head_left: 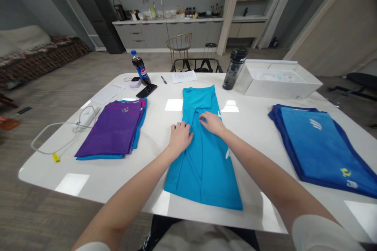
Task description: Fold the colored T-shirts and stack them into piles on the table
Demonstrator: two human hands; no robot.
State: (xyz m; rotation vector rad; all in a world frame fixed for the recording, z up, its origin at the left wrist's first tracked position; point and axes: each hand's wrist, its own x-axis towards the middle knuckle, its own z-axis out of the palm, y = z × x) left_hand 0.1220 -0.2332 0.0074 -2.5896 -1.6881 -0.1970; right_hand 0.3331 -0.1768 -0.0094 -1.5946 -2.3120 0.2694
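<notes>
A turquoise shirt (203,164) lies lengthwise in front of me, its sides folded inward into a long narrow strip. Its hem is by the near table edge and its collar points away. My left hand (180,138) rests at the left edge of the shirt, fingers bent and closed on the cloth. On the upper middle, my right hand (212,123) pinches the fabric beside a fold, thumb and fingers together. The fingertips of both hands are partly hidden. Small white marks show along the shirt's right edge.
On the white table (250,133), a purple shirt (114,129) tops a pile at left; blue shirts (318,141) are stacked at right. Behind stand a cola bottle (140,67), a phone (146,90), a dark drink bottle (235,68) and a white box (271,88). A cable (44,151) overhangs the left edge.
</notes>
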